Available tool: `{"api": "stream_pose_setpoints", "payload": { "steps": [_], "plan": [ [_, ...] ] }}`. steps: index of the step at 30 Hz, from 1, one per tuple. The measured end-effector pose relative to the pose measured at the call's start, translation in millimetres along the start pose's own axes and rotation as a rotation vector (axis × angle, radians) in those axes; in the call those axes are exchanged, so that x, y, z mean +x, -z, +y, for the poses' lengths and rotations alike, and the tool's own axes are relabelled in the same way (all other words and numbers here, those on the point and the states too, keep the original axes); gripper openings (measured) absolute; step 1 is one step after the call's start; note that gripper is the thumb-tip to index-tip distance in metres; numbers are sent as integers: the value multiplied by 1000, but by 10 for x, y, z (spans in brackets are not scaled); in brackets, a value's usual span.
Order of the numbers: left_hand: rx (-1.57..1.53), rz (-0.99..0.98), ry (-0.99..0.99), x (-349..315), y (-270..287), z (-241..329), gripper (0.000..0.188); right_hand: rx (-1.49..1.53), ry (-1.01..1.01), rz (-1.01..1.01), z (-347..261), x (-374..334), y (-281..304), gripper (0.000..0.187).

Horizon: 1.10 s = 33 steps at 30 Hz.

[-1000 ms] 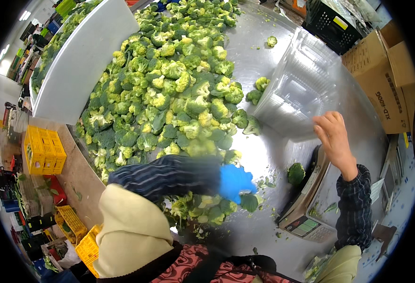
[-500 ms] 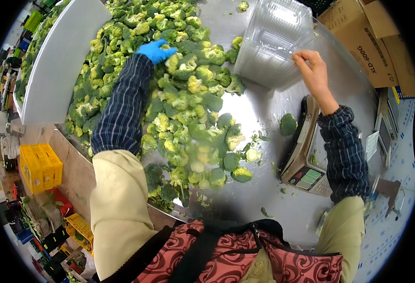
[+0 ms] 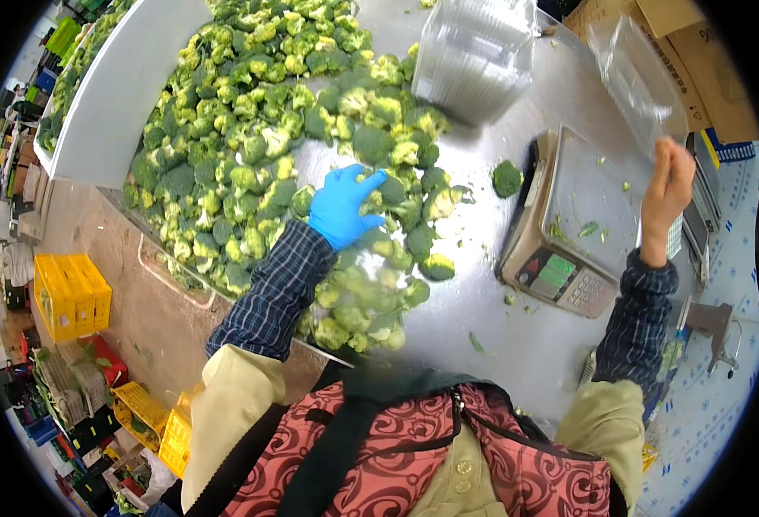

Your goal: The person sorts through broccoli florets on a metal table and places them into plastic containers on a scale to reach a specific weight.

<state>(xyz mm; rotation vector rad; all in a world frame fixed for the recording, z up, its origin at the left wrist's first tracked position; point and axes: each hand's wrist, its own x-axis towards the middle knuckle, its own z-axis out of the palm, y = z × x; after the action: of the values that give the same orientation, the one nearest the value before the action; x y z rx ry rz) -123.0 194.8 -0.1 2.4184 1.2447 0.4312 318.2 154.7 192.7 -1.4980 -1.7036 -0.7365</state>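
My left hand, in a blue glove, reaches over the pile of broccoli florets with its fingers spread, touching or just above florets. I cannot see it gripping any. Out to the right, my bare right hand pinches the lower edge of a clear plastic container and holds it up in the air, apart from the stack. The stack of clear containers stands at the far side of the metal table. Between the florets and my right hand sits a weighing scale with green crumbs on its pan.
One loose floret lies left of the scale. A white panel borders the pile at the left. Cardboard boxes stand at the back right. Yellow crates are on the floor at the left.
My right hand has lifted a container off the stack and carried it right. My left hand has come nearer and to the right, and florets have shifted, baring some table within the pile.
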Motion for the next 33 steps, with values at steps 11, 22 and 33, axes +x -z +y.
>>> {"api": "stream_pose_setpoints", "payload": {
  "steps": [11, 22, 33],
  "plan": [
    [-524, 368, 125, -631, 122, 421, 46, -166, -145, -595, 452, -1798, 653, 22],
    [-917, 434, 547, -1273, 508, 553, 21, 708, -239, -759, -1190, -1383, -141, 53],
    [371, -364, 369, -835, 111, 953, 76, 315, -228, -999, -1823, -1663, -1397, 61]
  ]
}}
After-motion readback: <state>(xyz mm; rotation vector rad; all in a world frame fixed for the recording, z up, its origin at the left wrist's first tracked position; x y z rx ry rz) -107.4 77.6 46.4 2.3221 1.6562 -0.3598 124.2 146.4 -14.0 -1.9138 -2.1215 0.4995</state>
